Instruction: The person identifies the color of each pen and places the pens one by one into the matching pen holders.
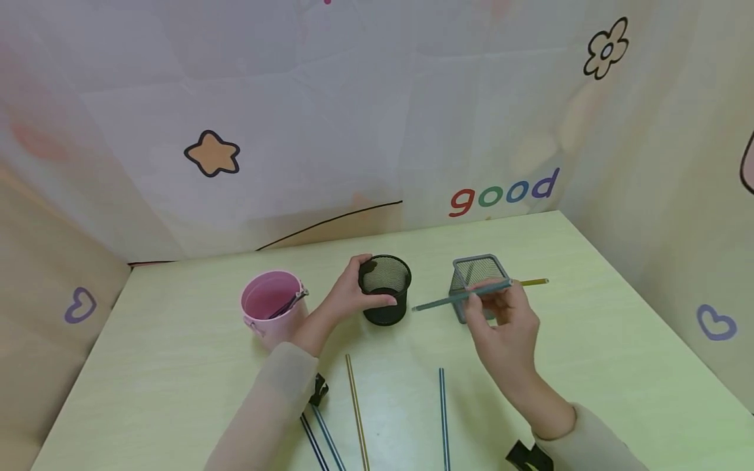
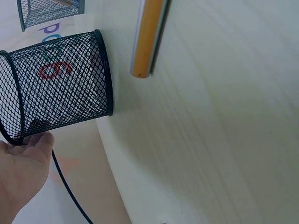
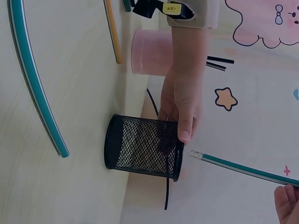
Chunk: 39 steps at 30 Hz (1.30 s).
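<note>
A black mesh pen cup (image 1: 385,311) stands on the table, and my left hand (image 1: 356,297) holds it at the upper rim, thumb on the near side. In the right wrist view the left hand's thumb lies along the rim of the cup (image 3: 145,147). My right hand (image 1: 508,327) pinches a teal pencil (image 1: 432,303), held nearly level above the table. The pencil's pale tip (image 3: 196,154) points at the mouth of the cup. Behind the right hand is a grey square mesh holder (image 1: 480,267), partly hidden.
A pink bucket (image 1: 253,314) with dark pencils (image 1: 287,306) inside stands at left. A yellow pencil (image 1: 537,282) shows beyond the right hand. Nearer lie a gold pencil (image 1: 356,412), a teal pencil (image 1: 444,418), a blue-green one (image 1: 328,438) and a black one (image 1: 313,441). Printed cloth surrounds the table.
</note>
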Each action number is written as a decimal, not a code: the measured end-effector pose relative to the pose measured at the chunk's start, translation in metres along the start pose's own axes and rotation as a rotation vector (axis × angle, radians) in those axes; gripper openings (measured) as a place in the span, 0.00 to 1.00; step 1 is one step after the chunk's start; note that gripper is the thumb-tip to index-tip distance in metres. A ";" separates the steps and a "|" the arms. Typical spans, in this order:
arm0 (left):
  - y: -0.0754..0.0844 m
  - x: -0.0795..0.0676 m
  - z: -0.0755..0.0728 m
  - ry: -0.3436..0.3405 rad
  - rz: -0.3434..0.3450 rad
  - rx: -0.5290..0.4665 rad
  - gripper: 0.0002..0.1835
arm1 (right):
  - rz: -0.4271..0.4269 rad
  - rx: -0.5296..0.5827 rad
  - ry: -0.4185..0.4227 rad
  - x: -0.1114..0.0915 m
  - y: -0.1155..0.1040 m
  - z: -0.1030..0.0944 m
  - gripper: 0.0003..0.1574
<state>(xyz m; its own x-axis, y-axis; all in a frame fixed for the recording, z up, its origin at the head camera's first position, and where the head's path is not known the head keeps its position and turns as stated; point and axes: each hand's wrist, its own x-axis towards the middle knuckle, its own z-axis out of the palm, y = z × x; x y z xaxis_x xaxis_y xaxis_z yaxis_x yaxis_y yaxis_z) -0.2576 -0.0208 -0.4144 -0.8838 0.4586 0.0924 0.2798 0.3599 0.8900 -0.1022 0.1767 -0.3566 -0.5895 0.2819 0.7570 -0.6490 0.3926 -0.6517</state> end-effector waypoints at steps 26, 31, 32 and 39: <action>0.001 -0.004 0.000 -0.002 0.004 -0.012 0.52 | -0.098 0.014 -0.010 -0.014 0.042 0.030 0.13; -0.002 -0.001 0.001 0.012 0.005 -0.006 0.53 | -0.113 -0.063 -0.016 -0.013 0.045 0.036 0.13; -0.002 -0.001 0.001 0.012 0.007 -0.005 0.53 | -0.113 -0.083 -0.019 -0.012 0.046 0.037 0.13; -0.002 -0.001 0.001 0.009 0.001 -0.005 0.53 | -0.118 -0.181 -0.036 -0.011 0.052 0.045 0.12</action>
<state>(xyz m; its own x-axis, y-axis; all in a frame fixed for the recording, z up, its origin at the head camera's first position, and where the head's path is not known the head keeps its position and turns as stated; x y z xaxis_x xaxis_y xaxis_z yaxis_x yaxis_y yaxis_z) -0.2571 -0.0210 -0.4165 -0.8867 0.4519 0.0976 0.2792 0.3552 0.8921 -0.1515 0.1547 -0.4009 -0.5332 0.1946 0.8233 -0.6194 0.5731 -0.5366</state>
